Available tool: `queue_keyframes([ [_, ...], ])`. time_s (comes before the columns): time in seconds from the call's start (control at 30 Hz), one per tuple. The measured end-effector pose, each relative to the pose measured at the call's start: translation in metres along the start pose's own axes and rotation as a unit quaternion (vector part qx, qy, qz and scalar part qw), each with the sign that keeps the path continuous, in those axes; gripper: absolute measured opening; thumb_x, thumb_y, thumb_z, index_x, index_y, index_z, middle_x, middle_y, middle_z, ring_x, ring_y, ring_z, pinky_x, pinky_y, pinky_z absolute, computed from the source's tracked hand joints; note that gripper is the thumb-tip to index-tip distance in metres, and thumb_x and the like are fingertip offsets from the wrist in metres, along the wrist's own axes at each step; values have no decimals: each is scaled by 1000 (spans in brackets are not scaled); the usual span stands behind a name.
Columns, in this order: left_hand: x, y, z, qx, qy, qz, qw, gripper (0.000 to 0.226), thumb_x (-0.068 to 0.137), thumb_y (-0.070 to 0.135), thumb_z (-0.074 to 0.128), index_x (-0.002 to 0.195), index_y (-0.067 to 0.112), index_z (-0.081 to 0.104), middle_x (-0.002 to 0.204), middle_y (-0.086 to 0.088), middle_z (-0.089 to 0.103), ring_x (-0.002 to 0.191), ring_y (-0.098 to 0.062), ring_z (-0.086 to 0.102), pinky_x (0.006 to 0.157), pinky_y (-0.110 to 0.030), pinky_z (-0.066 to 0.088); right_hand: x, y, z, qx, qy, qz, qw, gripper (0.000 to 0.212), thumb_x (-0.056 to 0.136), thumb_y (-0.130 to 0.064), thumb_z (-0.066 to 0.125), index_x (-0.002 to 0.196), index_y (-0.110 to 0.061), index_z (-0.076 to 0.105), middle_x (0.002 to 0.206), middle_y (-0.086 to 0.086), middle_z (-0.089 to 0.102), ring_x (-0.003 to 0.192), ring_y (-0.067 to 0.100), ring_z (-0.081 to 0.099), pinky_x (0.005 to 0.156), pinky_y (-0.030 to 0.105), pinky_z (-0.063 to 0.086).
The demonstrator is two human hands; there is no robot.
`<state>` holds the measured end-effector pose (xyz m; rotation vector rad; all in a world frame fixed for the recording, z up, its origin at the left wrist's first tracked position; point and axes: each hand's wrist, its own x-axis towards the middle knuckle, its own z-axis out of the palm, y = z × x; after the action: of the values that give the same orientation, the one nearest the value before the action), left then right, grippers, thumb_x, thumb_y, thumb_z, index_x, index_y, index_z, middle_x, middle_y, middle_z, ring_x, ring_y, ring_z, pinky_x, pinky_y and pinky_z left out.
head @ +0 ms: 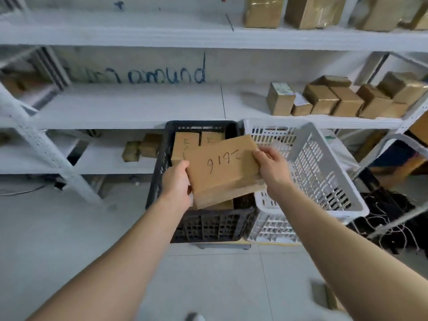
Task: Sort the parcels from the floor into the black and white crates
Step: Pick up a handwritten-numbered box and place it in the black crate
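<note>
Both forearms reach out to a flat brown parcel (222,170) held tilted over the black crate (208,225). The left hand (177,181) grips its left edge and the right hand (272,163) grips its right edge, fingers curled round the card. It looks like stiff, light cardboard with dull, unslippery faces, best held by opposite edges, though its weight cannot be judged from here. Other boxes (186,142) stand in the black crate, with the white crate (324,172) just beside it.

Matt brown cardboard parcel (223,170), perforated plastic black crate (208,224), white crate (324,163)
</note>
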<state>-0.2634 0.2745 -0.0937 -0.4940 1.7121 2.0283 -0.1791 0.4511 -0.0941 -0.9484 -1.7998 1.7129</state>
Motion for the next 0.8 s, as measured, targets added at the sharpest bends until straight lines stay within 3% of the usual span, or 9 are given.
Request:
queue_keyframes([
  [0.1, 32, 11, -22, -10, 17, -22, 1000, 7, 90, 25, 56, 89, 19, 58, 92, -5, 66, 93, -23, 62, 76, -41, 54, 18, 3, 43, -8, -42, 16, 999, 13, 89, -24, 62, 101, -31, 63, 93, -14, 62, 86, 5, 57, 70, 21, 47],
  [0.2, 52, 12, -31, -18, 12, -50, 999, 24, 91, 28, 52, 110, 15, 58, 107, -10, 65, 104, -27, 60, 90, -49, 49, 36, 6, 70, -23, -68, 42, 997, 27, 89, -26, 61, 114, -33, 63, 95, -21, 57, 87, -1, 52, 65, 16, 40],
  [0.3, 67, 9, -34, -26, 19, -75, 997, 31, 90, 29, 53, 118, 15, 55, 111, -11, 64, 104, -29, 58, 90, -50, 49, 57, 10, 90, -56, -99, 64, 991, 35, 90, -27, 59, 126, -29, 60, 100, -17, 58, 86, -1, 51, 61, 14, 38],
  [0.43, 87, 3, -34, -39, 48, -124, 990, 25, 90, 26, 56, 113, 14, 52, 107, -13, 61, 99, -29, 58, 82, -51, 52, 87, 26, 113, -99, -128, 87, 983, 41, 91, -20, 58, 132, -22, 54, 121, -3, 52, 105, 14, 50, 82, 23, 41],
  [0.53, 104, -2, -32, -63, 69, -161, 982, 22, 92, 25, 56, 111, 16, 48, 102, -12, 59, 89, -28, 56, 78, -52, 50, 109, 42, 131, -135, -140, 120, 973, 33, 90, -20, 59, 123, -17, 52, 119, 4, 54, 106, 21, 51, 87, 32, 44],
  [0.63, 122, -10, -31, -73, 86, -193, 975, 17, 93, 22, 55, 107, 16, 50, 95, -11, 57, 80, -28, 53, 82, -57, 48, 130, 57, 148, -162, -177, 139, 961, 29, 92, -18, 57, 120, -19, 56, 112, 3, 55, 104, 21, 52, 85, 30, 44],
  [0.73, 139, -21, -28, -102, 102, -212, 967, 9, 90, 15, 55, 98, 18, 52, 96, -11, 55, 82, -29, 51, 73, -53, 46, 149, 73, 167, -192, -195, 144, 951, 34, 92, -15, 55, 126, -20, 58, 122, 5, 54, 113, 24, 52, 92, 32, 46],
  [0.8, 151, -26, -25, -121, 123, -217, 961, 19, 89, 13, 56, 107, 18, 52, 100, -11, 54, 87, -30, 51, 78, -55, 46, 161, 83, 180, -216, -210, 150, 942, 37, 92, -14, 52, 127, -24, 58, 129, 8, 52, 114, 26, 52, 94, 33, 48],
])
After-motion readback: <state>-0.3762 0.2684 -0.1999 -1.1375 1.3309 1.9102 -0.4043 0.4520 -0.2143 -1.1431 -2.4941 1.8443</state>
